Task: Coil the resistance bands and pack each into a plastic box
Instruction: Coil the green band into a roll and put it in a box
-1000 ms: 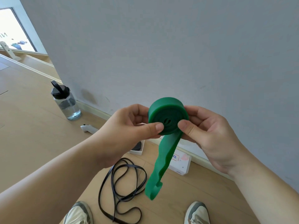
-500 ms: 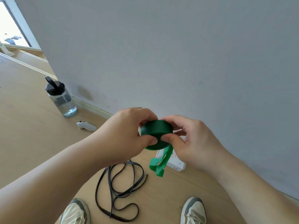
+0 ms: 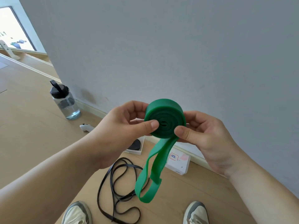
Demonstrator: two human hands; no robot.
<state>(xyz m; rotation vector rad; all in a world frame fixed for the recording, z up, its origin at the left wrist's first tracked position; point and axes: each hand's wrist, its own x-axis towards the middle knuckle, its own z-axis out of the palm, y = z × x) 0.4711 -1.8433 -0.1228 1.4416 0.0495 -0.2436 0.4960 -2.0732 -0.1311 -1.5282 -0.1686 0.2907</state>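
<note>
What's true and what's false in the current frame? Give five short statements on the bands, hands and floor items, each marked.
1. Both hands grip the green resistance band. True: the left hand and right hand pinch the coil from either side.
2. The green resistance band is fully coiled. False: a loose loop of it hangs below the coil.
3. The black resistance band lies uncoiled on the floor. True.
4. The water bottle lies on its side. False: it stands upright near the wall.
5. A white box with a label lies on the floor by the wall. True.
</note>
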